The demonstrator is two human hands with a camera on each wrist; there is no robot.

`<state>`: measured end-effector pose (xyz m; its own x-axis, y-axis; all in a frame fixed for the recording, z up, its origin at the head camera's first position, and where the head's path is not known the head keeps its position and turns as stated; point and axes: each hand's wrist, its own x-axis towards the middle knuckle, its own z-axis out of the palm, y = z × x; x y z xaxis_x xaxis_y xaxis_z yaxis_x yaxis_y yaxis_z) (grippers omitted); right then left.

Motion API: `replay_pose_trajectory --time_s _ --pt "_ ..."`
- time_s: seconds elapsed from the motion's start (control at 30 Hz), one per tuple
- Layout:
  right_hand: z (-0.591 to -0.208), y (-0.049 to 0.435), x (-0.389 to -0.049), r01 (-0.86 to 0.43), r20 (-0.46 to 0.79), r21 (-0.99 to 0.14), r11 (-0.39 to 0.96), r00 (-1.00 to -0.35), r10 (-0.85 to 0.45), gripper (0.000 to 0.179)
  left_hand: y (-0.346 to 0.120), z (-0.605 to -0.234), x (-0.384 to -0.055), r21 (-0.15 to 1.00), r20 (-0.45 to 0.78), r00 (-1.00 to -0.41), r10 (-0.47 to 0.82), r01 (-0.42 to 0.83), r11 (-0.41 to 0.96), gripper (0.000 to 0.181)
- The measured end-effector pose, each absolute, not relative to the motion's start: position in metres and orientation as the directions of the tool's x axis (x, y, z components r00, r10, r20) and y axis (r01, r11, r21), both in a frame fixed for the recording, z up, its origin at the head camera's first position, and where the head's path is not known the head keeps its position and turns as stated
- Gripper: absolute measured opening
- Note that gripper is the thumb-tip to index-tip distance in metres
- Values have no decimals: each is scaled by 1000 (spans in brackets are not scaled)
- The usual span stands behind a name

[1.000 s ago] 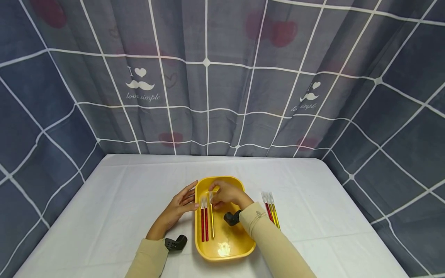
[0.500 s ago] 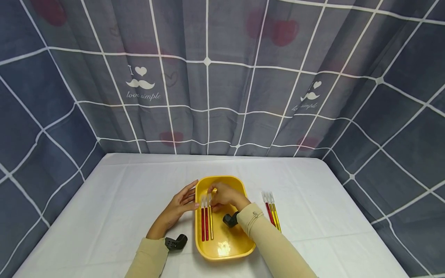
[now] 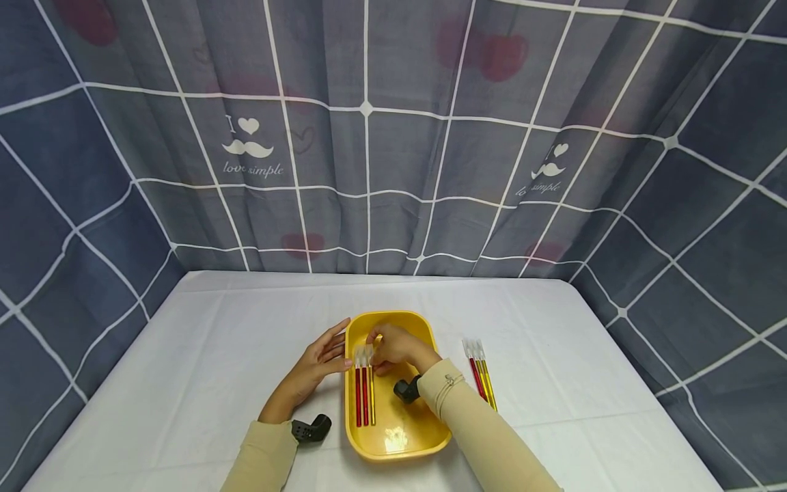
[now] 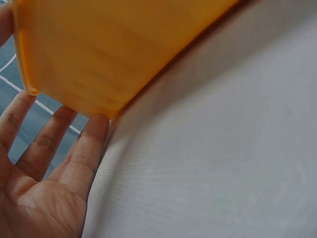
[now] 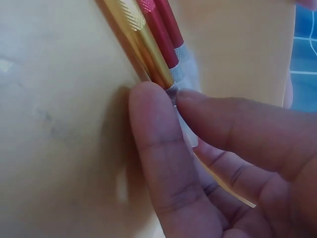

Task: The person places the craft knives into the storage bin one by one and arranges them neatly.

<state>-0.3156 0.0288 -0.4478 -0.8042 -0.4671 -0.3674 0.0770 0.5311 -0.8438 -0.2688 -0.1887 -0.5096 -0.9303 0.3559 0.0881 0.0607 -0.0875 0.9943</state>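
In the yellow tray [image 3: 408,434], two red hobby knives [image 3: 362,400] with clear caps lie side by side along the left wall. Right beside them is a gold hobby knife [image 3: 372,403], parallel to both. My right hand [image 3: 396,346] pinches its capped end between thumb and finger; the right wrist view shows the fingertips [image 5: 151,101] at the collar below the gold handle. My left hand [image 3: 320,362] is at the tray's left side, its fairly straight fingers [image 4: 89,148] touching the outer wall and the thumb at the rim.
Right of the tray, several more capped hobby knives [image 3: 481,372], red and gold, lie together on the white tablecloth [image 3: 553,383], partly behind the right sleeve [image 3: 479,424]. A grey checked curtain [image 3: 393,157] closes off the back and sides.
The gold hobby knife has shifted slightly left with my right hand, closing the gap to the red ones. My left hand and the tray stay about where they were.
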Motion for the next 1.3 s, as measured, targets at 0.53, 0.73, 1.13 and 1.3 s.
replay_pose_trajectory --time_s 0.53,0.73,1.13,1.3 --pt "-432 35 -317 -3 -332 -810 586 -822 -463 38 -188 -508 -269 995 82 -932 352 59 -75 90" --pt "-429 43 -322 -44 -295 -834 550 -806 -514 34 -189 -509 -268 996 78 -933 352 55 -73 91" --pt "-411 61 -320 -194 -155 -881 431 -743 -651 37 -188 -508 -269 996 75 -932 355 53 -72 91" --pt "-403 67 -316 -251 -102 -884 394 -719 -687 38 -188 -509 -269 996 75 -932 354 54 -69 91"
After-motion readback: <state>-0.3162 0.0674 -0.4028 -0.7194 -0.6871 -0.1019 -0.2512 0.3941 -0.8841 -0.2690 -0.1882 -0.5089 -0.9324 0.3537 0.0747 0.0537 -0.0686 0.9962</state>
